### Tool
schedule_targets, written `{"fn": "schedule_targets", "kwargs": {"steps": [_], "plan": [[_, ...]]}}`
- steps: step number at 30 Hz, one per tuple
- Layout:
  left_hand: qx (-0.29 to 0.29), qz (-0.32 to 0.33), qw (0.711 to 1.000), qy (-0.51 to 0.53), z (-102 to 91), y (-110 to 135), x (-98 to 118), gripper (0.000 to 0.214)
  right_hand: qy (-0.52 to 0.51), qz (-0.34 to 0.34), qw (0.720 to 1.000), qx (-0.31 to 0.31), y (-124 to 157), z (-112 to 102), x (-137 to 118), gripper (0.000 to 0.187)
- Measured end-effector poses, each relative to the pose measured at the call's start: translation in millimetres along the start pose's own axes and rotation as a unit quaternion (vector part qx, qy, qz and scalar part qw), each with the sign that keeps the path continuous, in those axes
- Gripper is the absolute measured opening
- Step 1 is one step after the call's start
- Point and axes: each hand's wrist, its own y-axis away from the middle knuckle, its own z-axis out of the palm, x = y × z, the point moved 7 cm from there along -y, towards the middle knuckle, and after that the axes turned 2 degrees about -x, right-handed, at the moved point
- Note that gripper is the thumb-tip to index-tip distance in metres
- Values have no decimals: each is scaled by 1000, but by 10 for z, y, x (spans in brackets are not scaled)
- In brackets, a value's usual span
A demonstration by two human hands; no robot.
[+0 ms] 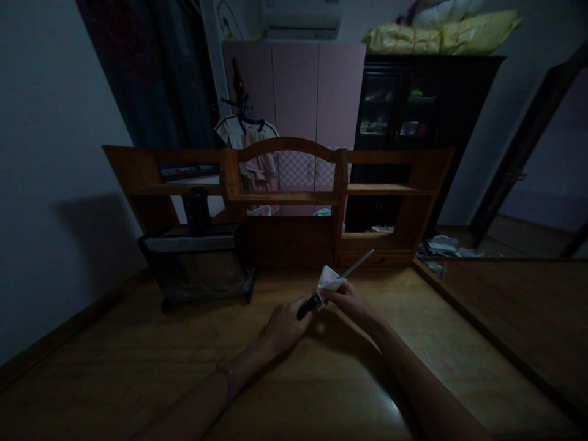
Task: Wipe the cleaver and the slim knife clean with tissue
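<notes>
My left hand [281,327] is closed round the dark handle of a long thin metal tool [356,264], a knife or sharpening rod, whose shaft points up and to the right above the wooden desk [321,392]. My right hand [348,301] pinches a white tissue [329,278] against the shaft just beyond the handle. Both hands hover close together over the middle of the desk, in dim light.
A wooden shelf unit [285,196] stands along the desk's back edge. A dark wire basket [197,269] sits at its left with a dark upright object [198,211] behind. Beyond are pink wardrobe doors [316,92], a dark cabinet [413,110] and hanging clothes [252,141].
</notes>
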Motion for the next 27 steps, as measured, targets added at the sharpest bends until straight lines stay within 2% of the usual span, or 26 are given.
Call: {"fn": "schedule_targets", "kwargs": {"steps": [11, 18, 23, 27], "plan": [[2, -2, 1000, 3, -14, 6, 37, 27, 8, 15, 1000, 8, 44, 8, -108, 21], [5, -12, 1000, -1, -5, -2, 14, 28, -15, 16, 999, 34, -5, -58, -10, 19], [3, 0, 1000, 0, -13, -4, 21, 27, -26, 5, 999, 46, -12, -78, 10, 22], [7, -9, 1000, -4, -23, -11, 6, 27, -30, -16, 996, 83, -24, -187, -26, 31]]}}
